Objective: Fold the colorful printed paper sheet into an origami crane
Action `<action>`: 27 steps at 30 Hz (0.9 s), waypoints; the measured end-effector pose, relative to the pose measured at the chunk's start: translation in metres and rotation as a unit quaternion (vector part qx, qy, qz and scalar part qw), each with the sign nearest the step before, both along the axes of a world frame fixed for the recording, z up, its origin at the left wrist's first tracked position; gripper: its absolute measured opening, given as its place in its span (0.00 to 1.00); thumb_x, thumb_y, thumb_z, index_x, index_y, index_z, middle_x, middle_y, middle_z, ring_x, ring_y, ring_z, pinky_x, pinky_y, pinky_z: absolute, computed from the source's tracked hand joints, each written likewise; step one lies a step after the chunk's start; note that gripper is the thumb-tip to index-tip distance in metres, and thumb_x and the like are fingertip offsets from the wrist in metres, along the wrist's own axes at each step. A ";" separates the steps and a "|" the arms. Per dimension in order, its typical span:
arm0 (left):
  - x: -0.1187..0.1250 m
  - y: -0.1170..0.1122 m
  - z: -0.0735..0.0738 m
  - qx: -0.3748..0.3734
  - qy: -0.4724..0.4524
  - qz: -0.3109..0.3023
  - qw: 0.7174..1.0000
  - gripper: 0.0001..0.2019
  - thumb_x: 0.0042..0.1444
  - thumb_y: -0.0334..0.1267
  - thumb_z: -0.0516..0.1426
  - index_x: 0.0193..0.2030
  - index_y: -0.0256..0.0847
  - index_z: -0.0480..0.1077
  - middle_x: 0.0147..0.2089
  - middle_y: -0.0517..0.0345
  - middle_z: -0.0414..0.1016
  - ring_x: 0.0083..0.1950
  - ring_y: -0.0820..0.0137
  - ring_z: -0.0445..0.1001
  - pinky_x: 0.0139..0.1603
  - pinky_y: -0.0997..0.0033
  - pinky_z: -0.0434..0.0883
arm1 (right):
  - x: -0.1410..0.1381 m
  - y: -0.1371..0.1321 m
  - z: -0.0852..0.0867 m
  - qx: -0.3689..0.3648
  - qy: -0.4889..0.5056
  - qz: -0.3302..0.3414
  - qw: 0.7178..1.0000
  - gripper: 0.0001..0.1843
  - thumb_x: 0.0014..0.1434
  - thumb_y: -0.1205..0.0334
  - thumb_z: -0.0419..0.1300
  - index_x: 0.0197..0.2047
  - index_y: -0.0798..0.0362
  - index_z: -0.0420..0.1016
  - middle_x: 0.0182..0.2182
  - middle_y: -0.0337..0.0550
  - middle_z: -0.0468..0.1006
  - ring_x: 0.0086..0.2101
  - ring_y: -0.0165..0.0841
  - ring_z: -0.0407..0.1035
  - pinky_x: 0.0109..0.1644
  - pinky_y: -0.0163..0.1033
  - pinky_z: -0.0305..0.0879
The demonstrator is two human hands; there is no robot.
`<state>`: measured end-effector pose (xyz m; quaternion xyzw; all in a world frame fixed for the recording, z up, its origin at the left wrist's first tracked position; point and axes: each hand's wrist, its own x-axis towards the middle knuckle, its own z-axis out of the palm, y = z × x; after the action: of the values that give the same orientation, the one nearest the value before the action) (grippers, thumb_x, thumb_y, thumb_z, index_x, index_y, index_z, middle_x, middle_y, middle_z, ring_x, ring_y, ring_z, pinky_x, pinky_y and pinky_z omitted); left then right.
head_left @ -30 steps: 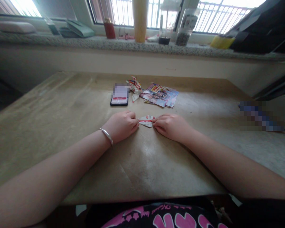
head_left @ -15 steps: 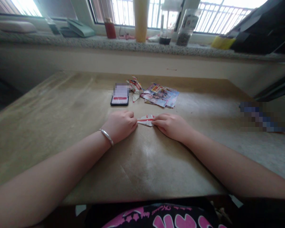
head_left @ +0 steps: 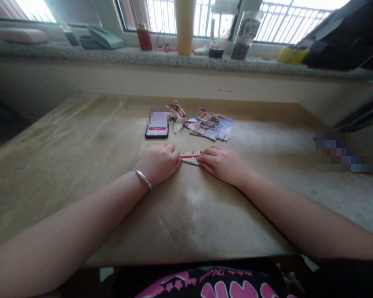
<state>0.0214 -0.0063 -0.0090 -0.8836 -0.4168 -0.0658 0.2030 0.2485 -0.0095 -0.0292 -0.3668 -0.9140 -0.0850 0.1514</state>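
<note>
Between my two hands, low on the table, is a small folded piece of paper (head_left: 191, 157), white with a red stripe and red print. My left hand (head_left: 160, 164), with a silver bangle at the wrist, is closed with its fingertips pinching the paper's left tip. On the other side, the fingers of my right hand (head_left: 220, 162) are pressed together on the paper's right end and cover part of it. Just beyond the hands stands a folded paper figure (head_left: 178, 116) with similar red and white print.
A phone (head_left: 157, 126) with a lit screen lies left of the paper figure. Several printed sheets (head_left: 213, 124) are stacked to its right. A blurred-out bluish item (head_left: 345, 153) is at the far right. Bottles and containers line the stone windowsill (head_left: 112, 54) behind the table (head_left: 81, 145).
Both hands have shifted very slightly; the right fingers reach a little further left over the folded paper. The paper stays between them in nearly the same spot.
</note>
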 end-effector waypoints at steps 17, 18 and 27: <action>0.003 0.009 -0.014 -0.109 -0.130 -0.228 0.959 0.13 0.64 0.35 0.50 0.46 0.38 0.75 0.44 0.50 0.78 0.44 0.68 0.73 0.48 0.65 0.73 | -0.003 0.000 0.003 0.014 -0.022 0.011 1.000 0.17 0.67 0.57 0.48 0.43 0.52 0.78 0.36 0.47 0.77 0.37 0.34 0.66 0.39 0.38 0.58; 0.003 0.009 -0.013 -0.112 -0.134 -0.226 0.958 0.13 0.64 0.34 0.50 0.45 0.38 0.76 0.43 0.50 0.78 0.44 0.68 0.74 0.49 0.65 0.73 | -0.002 0.000 0.003 0.015 -0.019 0.015 1.000 0.17 0.67 0.57 0.48 0.43 0.51 0.78 0.36 0.47 0.77 0.37 0.34 0.66 0.39 0.38 0.58; 0.001 0.011 -0.012 -0.111 -0.128 -0.233 0.958 0.13 0.62 0.31 0.51 0.48 0.39 0.74 0.45 0.53 0.78 0.44 0.68 0.73 0.48 0.67 0.72 | -0.001 0.004 0.000 0.031 -0.028 0.045 0.998 0.19 0.68 0.57 0.47 0.40 0.52 0.78 0.36 0.46 0.77 0.37 0.34 0.65 0.39 0.38 0.59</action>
<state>0.0226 0.0051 -0.0212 -0.9574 -0.2265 -0.1769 0.0281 0.2473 -0.0052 -0.0294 -0.3180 -0.9304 -0.1162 0.1404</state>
